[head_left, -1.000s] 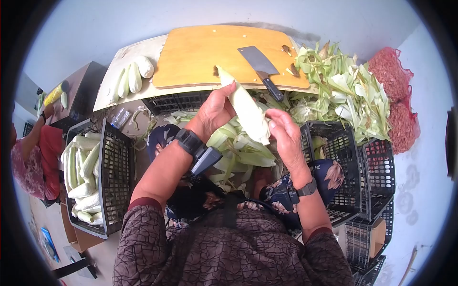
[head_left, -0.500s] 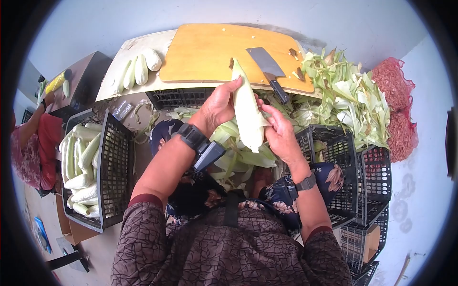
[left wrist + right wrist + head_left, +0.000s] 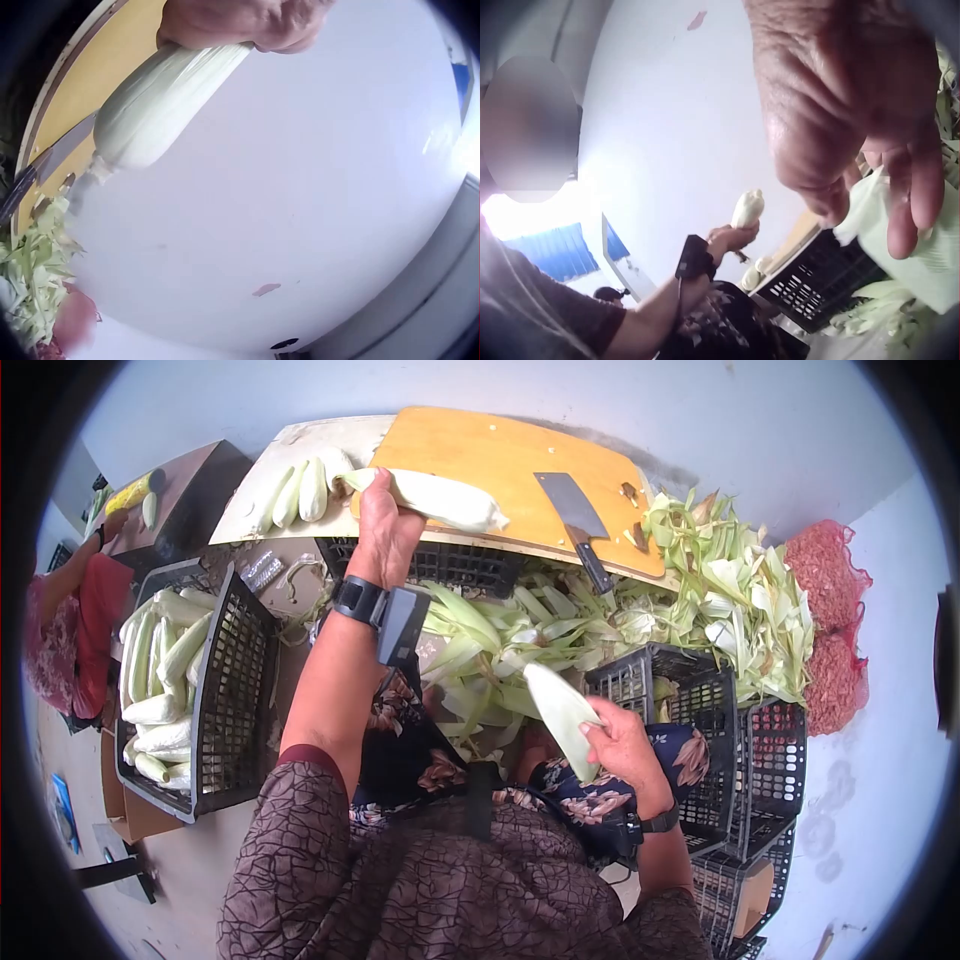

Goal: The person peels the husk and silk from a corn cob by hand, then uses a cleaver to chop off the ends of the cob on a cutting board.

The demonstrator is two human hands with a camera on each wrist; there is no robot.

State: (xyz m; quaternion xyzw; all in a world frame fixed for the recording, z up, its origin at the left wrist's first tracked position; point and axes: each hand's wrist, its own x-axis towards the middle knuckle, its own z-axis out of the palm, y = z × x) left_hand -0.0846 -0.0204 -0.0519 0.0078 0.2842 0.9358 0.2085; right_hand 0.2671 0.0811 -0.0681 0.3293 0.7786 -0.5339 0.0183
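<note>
Left hand (image 3: pixel 392 530) is gripping a pale corn cob (image 3: pixel 445 500) over the near-left part of the orange board (image 3: pixel 470 445); right hand (image 3: pixel 628 748) is holding a loose husk leaf (image 3: pixel 563 715) nearer the body.

The left grip is curling round the cob's left end, while the right grip is pinching the leaf between thumb and fingers; keeping the cob firmly but lightly held and the leaf well apart from it would likely suit this step. The left wrist view is showing the cob's blunt end and small nub (image 3: pixel 100 169) close up, without the leaf; the right wrist view is showing fingertips (image 3: pixel 904 238) lying across the leaf, detail the head view is giving only small.
</note>
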